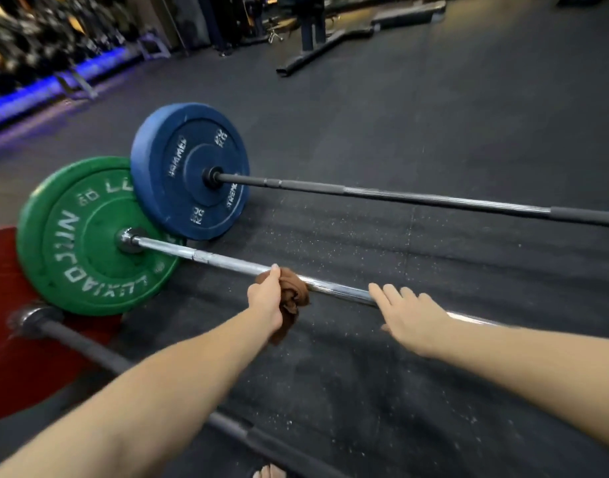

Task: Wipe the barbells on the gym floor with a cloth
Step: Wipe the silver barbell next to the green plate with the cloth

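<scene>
The left hand [266,300] grips a bunched brown cloth [294,294] against the chrome barbell [223,260], fingers curled round the cloth. At 3 o'clock of the cloth, the right hand [408,313] lies over the same bar, fingers straight, holding nothing. The green plate [85,236] bounds the bar at 9 o'clock. At 12 o'clock lies a black barbell [416,196] with a blue plate [189,167]; bare floor [382,243] separates the bars.
</scene>
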Tool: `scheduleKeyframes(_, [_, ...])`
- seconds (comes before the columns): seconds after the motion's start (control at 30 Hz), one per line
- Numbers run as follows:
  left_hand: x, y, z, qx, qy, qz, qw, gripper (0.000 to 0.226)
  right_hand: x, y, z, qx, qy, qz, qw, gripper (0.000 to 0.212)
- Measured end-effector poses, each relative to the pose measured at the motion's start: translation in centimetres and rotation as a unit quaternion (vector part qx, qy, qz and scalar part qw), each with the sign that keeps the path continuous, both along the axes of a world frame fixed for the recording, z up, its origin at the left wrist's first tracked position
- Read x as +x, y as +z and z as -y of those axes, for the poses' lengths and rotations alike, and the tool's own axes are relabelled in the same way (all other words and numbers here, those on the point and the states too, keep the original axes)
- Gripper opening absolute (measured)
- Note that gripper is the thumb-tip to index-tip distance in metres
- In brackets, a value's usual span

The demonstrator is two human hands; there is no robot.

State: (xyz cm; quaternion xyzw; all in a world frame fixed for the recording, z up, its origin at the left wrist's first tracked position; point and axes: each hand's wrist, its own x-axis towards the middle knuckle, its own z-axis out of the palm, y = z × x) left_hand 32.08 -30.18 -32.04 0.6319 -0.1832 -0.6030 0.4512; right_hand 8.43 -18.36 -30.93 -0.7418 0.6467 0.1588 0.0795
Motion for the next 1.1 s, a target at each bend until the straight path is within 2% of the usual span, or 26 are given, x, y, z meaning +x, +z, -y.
scheduleKeyframes(0.07, [-1.6,-0.8,-0.8,-0.021,0.051,-0.051,0.997,0.04,-0.3,-1.0,0.0,-0.034,0.007,-0.014,0.999,0.072])
scheduleKeyframes(0.2, [-4.0,-2.1,-3.2,-0.051,0.044,-0.13,0.989,0.039,-0.1,-0.5,-0.1,-0.028,0.009,-0.018,0.999,0.073])
scheduleKeyframes(0.33, [-6.9,-2.6,-5.8,-0.058,0.022,-0.144,0.988,0.03,-0.6,-0.3,0.0,-0.023,0.018,-0.017,0.999,0.076])
scheduleKeyframes(0.5, [-8.3,-2.8,-8.3,-0.034,0.017,-0.144,0.989,0.034,-2.5,0.8,0.1,0.037,0.027,0.073,0.996,0.088])
scheduleKeyframes(0.6, [-6.2,-2.4,-6.5,-0.028,0.025,-0.12,0.992,0.038,-4.3,0.5,-1.3,0.026,0.023,0.032,0.999,0.082])
scheduleKeyframes(0.7, [-3.5,-1.9,-4.0,-0.009,0.057,-0.109,0.992,0.048,-4.9,-0.2,-3.0,0.043,-0.027,-0.002,0.999,0.084])
scheduleKeyframes(0.9, [0.0,-2.0,0.6,0.059,0.072,-0.093,0.991,0.049,-4.6,0.5,-1.7,0.123,-0.083,0.033,0.988,0.09])
scheduleKeyframes(1.0, [-0.8,-1.0,0.3,0.065,0.089,-0.083,0.99,0.052,-4.8,0.4,-1.7,0.123,-0.117,0.06,0.984,0.086])
scheduleKeyframes(1.1, [-2.6,0.3,-1.1,0.054,0.138,-0.129,0.981,0.058,-4.2,0.9,-1.7,0.105,-0.151,0.105,0.977,0.068])
